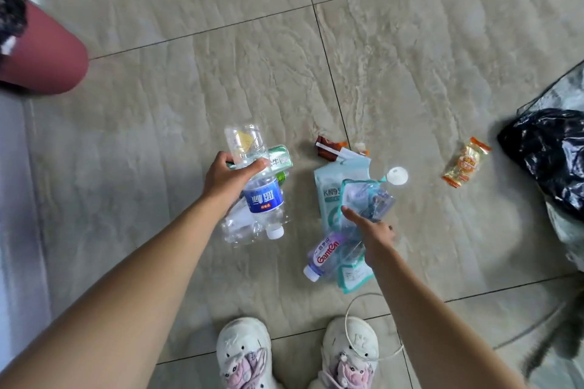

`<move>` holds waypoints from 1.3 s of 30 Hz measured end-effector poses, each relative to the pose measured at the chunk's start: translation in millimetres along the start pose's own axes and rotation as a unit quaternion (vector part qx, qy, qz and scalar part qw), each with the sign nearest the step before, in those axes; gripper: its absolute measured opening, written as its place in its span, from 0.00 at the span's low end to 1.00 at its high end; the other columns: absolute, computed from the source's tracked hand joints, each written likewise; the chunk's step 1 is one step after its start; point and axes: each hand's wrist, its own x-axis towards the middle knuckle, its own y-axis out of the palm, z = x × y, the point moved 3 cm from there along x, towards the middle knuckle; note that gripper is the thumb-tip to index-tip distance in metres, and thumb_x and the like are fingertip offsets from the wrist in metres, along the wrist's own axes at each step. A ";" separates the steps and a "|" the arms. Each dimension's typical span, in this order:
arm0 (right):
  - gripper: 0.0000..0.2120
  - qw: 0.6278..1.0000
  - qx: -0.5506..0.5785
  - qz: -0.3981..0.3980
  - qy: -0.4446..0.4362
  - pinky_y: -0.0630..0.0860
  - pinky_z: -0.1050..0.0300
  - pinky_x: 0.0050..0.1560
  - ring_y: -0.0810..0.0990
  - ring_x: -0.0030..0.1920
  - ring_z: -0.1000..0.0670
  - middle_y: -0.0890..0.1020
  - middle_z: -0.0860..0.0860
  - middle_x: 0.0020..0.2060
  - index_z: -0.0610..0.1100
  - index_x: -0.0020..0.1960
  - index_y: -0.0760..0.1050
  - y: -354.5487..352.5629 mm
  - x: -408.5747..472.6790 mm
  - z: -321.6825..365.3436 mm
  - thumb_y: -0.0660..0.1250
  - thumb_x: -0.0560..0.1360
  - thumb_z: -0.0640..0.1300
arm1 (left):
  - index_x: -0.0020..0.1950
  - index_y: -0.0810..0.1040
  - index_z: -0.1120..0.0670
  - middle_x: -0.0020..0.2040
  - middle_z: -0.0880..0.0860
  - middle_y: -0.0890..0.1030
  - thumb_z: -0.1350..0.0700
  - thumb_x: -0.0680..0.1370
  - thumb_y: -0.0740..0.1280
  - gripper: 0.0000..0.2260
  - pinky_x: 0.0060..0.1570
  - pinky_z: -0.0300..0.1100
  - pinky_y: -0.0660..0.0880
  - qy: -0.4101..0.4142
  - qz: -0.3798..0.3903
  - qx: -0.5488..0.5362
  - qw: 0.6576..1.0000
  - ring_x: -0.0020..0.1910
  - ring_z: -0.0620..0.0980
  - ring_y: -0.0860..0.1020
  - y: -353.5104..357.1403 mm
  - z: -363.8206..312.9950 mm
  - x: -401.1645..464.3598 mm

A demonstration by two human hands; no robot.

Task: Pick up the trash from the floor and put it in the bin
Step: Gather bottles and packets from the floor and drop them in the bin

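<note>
My left hand [229,178] grips a bundle of trash: a blue-labelled water bottle [264,202], a clear bottle [245,140] and a green carton [279,161]. My right hand [371,235] holds a purple-labelled bottle [325,254] together with teal mask packets [328,196], its forefinger pointing up-left. On the floor lie a brown wrapper [330,148], a white lid [397,175] and an orange-yellow snack packet [466,163]. A black bin bag [550,155] sits at the right edge.
Beige floor tiles [221,73] fill the view. Another person's pink-clad knee [47,63] is at upper left. My white shoes [243,354] stand at the bottom, with a thin white cord [347,325] looping over the right one. A pale surface borders the left edge.
</note>
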 end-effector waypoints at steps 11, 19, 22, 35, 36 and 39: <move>0.31 0.995 -0.058 -0.084 -0.017 0.80 0.46 0.48 0.82 0.43 0.42 0.82 0.39 0.45 0.35 0.56 0.77 31.0 16.4 -37.9 0.81 0.60 0.50 | 0.43 0.71 0.52 0.41 0.48 0.78 0.39 0.57 0.76 0.26 0.36 0.39 0.72 0.007 -0.004 -0.039 0.999 0.36 0.45 0.76 -26.5 41.8 18.2; 0.19 0.995 -0.018 -0.065 -0.072 0.82 0.48 0.46 0.83 0.37 0.44 0.85 0.43 0.42 0.46 0.41 0.77 6.7 -52.9 29.5 0.82 0.57 0.48 | 0.42 0.71 0.51 0.39 0.47 0.79 0.43 0.62 0.78 0.21 0.35 0.38 0.71 0.013 -0.028 -0.085 0.996 0.35 0.44 0.77 -76.9 -3.6 -13.8; 0.25 0.992 -0.012 -0.070 -0.104 0.81 0.41 0.52 0.85 0.44 0.41 0.85 0.44 0.45 0.45 0.47 0.78 2.4 -103.8 72.3 0.82 0.54 0.49 | 0.43 0.71 0.52 0.41 0.48 0.79 0.43 0.61 0.78 0.22 0.40 0.43 0.76 0.008 -0.034 -0.112 0.993 0.38 0.47 0.79 -105.9 -38.6 -37.5; 0.39 0.940 -0.086 -0.011 -0.329 0.77 0.41 0.58 0.80 0.55 0.37 0.79 0.41 0.57 0.43 0.63 0.63 51.0 -382.1 251.8 0.79 0.60 0.53 | 0.50 0.73 0.53 0.44 0.47 0.81 0.42 0.64 0.77 0.24 0.37 0.40 0.76 0.030 -0.140 -0.167 0.976 0.40 0.46 0.81 -294.2 -195.4 -131.3; 0.39 0.936 -0.085 -0.005 -0.342 0.76 0.42 0.57 0.80 0.55 0.37 0.79 0.41 0.58 0.43 0.63 0.62 59.1 -398.5 262.5 0.79 0.61 0.54 | 0.51 0.74 0.54 0.45 0.49 0.82 0.43 0.64 0.77 0.24 0.36 0.40 0.76 0.033 -0.144 -0.177 0.973 0.41 0.48 0.82 -313.1 -201.3 -133.5; 0.36 0.925 -0.096 -0.002 -0.368 0.76 0.47 0.52 0.80 0.53 0.38 0.79 0.41 0.57 0.43 0.61 0.62 85.1 -437.3 291.6 0.76 0.64 0.58 | 0.52 0.79 0.57 0.45 0.54 0.86 0.46 0.67 0.77 0.20 0.40 0.45 0.79 0.046 -0.160 -0.214 0.962 0.43 0.54 0.85 -368.5 -208.2 -131.2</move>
